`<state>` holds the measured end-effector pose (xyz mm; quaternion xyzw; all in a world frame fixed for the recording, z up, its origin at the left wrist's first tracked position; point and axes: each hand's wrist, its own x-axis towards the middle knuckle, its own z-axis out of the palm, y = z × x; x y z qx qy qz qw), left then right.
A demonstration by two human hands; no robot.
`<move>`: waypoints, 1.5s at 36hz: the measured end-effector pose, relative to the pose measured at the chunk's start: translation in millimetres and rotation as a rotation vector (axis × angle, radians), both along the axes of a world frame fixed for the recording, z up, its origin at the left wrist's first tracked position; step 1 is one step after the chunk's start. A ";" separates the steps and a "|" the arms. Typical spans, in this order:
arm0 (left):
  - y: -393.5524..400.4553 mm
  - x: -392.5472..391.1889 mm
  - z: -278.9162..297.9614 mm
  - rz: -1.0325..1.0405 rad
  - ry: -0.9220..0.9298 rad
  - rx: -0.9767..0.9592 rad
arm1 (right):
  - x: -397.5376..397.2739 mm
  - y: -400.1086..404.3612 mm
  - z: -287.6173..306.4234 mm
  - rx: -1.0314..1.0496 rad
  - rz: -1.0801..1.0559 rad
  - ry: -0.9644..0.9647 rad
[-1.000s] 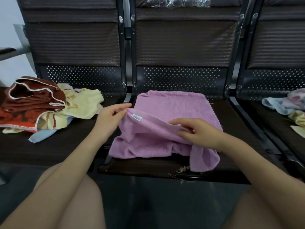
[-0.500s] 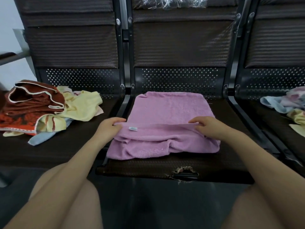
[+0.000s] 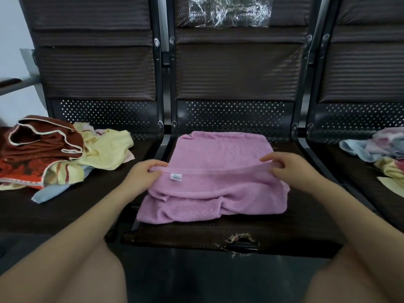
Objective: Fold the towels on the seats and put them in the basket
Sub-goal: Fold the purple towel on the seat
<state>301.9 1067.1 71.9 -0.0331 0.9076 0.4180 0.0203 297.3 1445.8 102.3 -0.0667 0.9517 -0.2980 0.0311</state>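
Observation:
A pink towel (image 3: 220, 154) lies on the middle seat (image 3: 295, 232), its near half doubled over with a small white label on top. My left hand (image 3: 143, 176) pinches the left end of the folded edge. My right hand (image 3: 290, 169) pinches the right end of the same edge. The edge is stretched straight between both hands, slightly above the lower layer. No basket is in view.
A heap of red-brown, yellow and light blue towels (image 3: 54, 154) covers the left seat. More towels (image 3: 380, 149), blue, pink and yellow, lie on the right seat. The middle seat's front edge is torn (image 3: 239, 242). My knees sit below the seats.
Both hands drew the doubled-over edge taut and moved apart to its two ends. The hanging right corner of the towel now lies on the seat.

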 end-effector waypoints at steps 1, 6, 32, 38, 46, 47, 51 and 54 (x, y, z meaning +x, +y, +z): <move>-0.3 -4.2 5.6 0.003 0.022 0.026 | -2.8 1.1 4.6 0.003 -0.009 0.026; 12.9 -32.9 26.0 0.033 0.116 0.064 | -29.6 2.9 15.7 0.045 -0.079 -0.022; 22.2 38.1 22.0 -0.310 0.025 -0.333 | 47.1 -4.4 -4.0 0.197 -0.029 -0.140; 7.6 96.1 11.6 -0.369 0.034 -0.400 | 90.6 -10.1 -1.9 0.239 0.083 -0.136; 4.2 111.8 13.4 -0.359 0.127 -0.411 | 95.4 -19.8 -3.6 0.482 0.106 0.051; 4.1 110.4 14.9 -0.348 0.136 -0.404 | 90.3 -19.8 -2.7 0.469 0.105 0.070; 4.0 99.5 19.7 -0.247 0.147 -0.284 | 61.4 -19.7 -1.3 0.364 0.159 0.014; 3.5 91.6 22.4 -0.208 0.165 -0.242 | 47.5 -21.7 -3.9 0.387 0.227 -0.219</move>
